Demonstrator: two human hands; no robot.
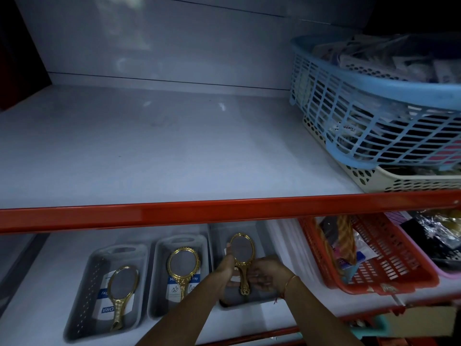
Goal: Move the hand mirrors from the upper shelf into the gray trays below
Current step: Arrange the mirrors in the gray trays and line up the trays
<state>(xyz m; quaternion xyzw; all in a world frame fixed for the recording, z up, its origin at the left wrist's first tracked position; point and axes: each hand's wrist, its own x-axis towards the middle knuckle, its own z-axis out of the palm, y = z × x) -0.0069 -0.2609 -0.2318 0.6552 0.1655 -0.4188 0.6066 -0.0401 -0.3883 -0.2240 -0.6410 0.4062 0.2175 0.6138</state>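
Three gray trays stand side by side on the lower shelf. A gold hand mirror (121, 293) lies in the left tray (82, 295). Another gold mirror (182, 267) lies in the middle tray (159, 258). Over the right tray (219, 236), a third gold mirror (242, 255) is held by both hands. My left hand (224, 273) grips it from the left near the neck. My right hand (268, 274) holds the handle from the right. The upper shelf (149, 151) shows no mirrors.
A red rail (199, 212) edges the upper shelf. A blue basket (374, 116) sits on a cream basket (399, 181) at the upper right. On the lower shelf, a red basket (389, 258) of goods stands right of the trays, with a pink one (446, 273) beyond.
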